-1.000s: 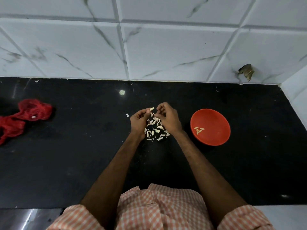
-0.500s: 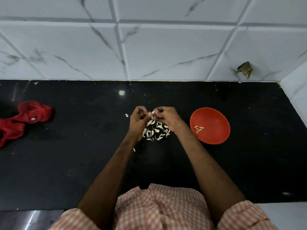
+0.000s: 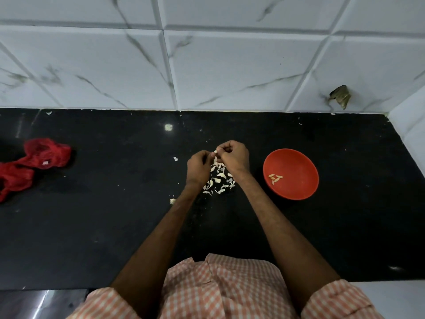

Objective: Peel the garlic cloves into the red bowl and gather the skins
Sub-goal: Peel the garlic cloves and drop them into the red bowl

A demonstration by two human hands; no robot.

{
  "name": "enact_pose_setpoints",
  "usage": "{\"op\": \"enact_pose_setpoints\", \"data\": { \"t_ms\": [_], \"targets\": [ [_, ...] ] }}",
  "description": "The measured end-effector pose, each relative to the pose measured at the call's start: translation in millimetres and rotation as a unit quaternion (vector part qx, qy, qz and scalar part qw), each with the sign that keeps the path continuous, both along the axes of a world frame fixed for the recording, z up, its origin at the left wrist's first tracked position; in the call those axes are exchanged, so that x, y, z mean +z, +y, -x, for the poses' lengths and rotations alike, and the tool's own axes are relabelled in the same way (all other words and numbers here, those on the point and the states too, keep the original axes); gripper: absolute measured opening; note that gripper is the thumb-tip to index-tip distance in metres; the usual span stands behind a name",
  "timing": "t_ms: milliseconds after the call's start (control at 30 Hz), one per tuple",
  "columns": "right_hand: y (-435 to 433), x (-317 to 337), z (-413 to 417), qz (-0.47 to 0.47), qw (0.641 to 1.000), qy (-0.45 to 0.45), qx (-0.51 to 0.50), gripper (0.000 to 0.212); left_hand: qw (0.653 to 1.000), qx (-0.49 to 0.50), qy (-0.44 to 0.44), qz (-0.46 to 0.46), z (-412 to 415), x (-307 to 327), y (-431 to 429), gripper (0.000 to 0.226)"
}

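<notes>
You pinch a garlic clove (image 3: 215, 152) between your left hand (image 3: 199, 166) and right hand (image 3: 234, 155), both sets of fingers curled on it, just above the heap of skins (image 3: 218, 180). The red bowl (image 3: 296, 162) lies to your right, so your right hand is nearer for the drop.

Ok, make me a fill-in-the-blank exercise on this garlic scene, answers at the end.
The peeled cloves lie in the ____ bowl. The left hand and right hand pinch a clove above the pile of ____ on the counter. The red mesh bag lies to the ____ of both hands.
Missing: red; skins; left.
</notes>
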State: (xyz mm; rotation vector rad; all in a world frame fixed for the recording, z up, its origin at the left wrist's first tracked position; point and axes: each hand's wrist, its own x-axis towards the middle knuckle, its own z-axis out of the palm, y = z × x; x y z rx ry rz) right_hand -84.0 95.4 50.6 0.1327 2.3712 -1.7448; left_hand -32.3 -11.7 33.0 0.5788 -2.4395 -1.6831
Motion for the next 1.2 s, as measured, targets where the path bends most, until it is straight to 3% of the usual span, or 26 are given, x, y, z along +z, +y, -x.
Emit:
{"op": "enact_pose_setpoints", "data": {
  "t_ms": [167, 367, 700, 833, 1067, 1200],
  "targets": [
    [2.4, 2.3, -0.8, -0.016, 0.998, 0.021, 0.049, 0.006, 0.997, -0.024, 0.001, 0.076, 0.9, -1.2, -2.0, 0.018],
    [5.4, 0.5, 2.6, 0.000, 0.997, -0.014, 0.073, 0.010, 0.988, -0.052, 0.047, 0.137, -0.9, -4.5, -10.9, 0.015],
    [16.7, 3.7, 0.9, 0.106, 0.986, -0.087, 0.090, 0.012, 0.989, -0.077, 0.059, 0.109, -0.1, -6.8, -18.2, 0.009],
    [17.7, 3.5, 2.5, 0.082, 0.991, -0.036, 0.098, 0.014, 0.994, -0.050, 0.016, 0.097, -0.1, -6.9, -18.4, 0.015],
    [13.1, -2.5, 3.5, -0.049, 0.991, 0.050, 0.112, 0.022, 0.988, -0.080, -0.013, 0.131, -3.3, -2.0, -9.7, 0.019],
    [12.5, 1.6, 2.0, -0.068, 0.991, 0.070, 0.091, 0.026, 0.987, -0.090, -0.033, 0.126, -2.1, -3.1, -6.8, 0.024]
  ]
}}
